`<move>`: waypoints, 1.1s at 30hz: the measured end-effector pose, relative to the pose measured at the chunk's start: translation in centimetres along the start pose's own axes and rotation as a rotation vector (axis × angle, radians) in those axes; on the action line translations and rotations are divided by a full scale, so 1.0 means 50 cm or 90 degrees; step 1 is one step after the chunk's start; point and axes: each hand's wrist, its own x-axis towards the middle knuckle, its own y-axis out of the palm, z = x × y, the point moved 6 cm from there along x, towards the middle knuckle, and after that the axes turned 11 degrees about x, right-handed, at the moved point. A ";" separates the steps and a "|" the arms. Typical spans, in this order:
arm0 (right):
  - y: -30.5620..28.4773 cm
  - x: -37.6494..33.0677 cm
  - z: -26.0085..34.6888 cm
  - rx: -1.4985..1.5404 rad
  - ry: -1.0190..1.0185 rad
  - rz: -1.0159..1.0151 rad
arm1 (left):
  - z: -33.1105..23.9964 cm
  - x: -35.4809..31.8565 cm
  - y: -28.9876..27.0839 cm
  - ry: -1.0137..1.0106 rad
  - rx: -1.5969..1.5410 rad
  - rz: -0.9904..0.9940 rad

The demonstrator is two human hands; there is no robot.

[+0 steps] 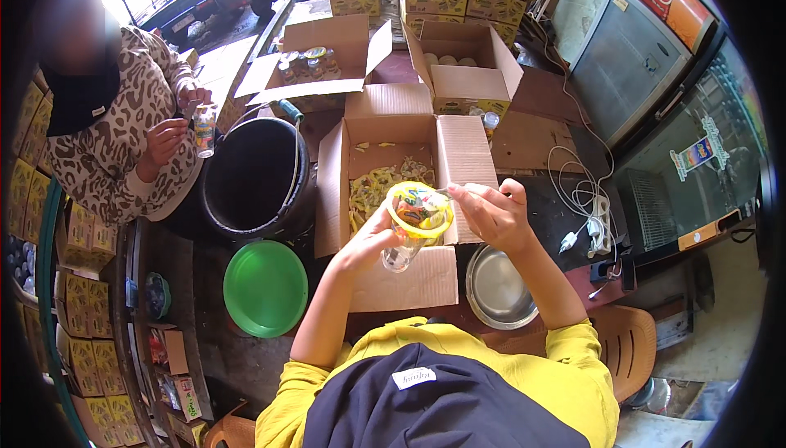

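My left hand point(368, 240) is wrapped round a clear plastic cup point(399, 256) with a printed film top and a yellow rim point(446, 231). The cup is tilted, its top facing me. At the right side of that rim, my right hand point(493, 212) pinches a thin metal tool point(443, 192), mostly hidden by the fingers, so its kind is unclear. Below both hands stands an open cardboard box point(332, 210), with many yellowish-white scraps point(381, 182) on its bottom.
A black bucket point(214, 202), a green basin point(264, 288) and a metal bowl point(499, 288) flank the box. Open cartons with cups point(360, 34) stand behind. To the left a co-worker point(123, 120) holds another cup point(205, 130). A white cable point(565, 169) lies right.
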 end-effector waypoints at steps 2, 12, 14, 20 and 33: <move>0.006 0.005 0.001 -0.002 -0.012 0.022 | -0.003 0.001 -0.005 0.120 0.136 -0.039; 0.019 0.010 -0.017 -0.004 -0.040 0.008 | -0.044 0.037 0.012 0.102 0.191 0.029; 0.027 0.011 -0.021 0.001 -0.035 0.008 | -0.041 0.047 0.009 0.095 0.172 0.030; 0.038 0.034 -0.044 -0.004 -0.030 -0.004 | -0.039 0.054 0.007 0.016 0.049 0.127; 0.056 0.087 -0.050 0.042 -0.014 -0.011 | -0.075 0.072 0.022 0.028 -0.223 0.460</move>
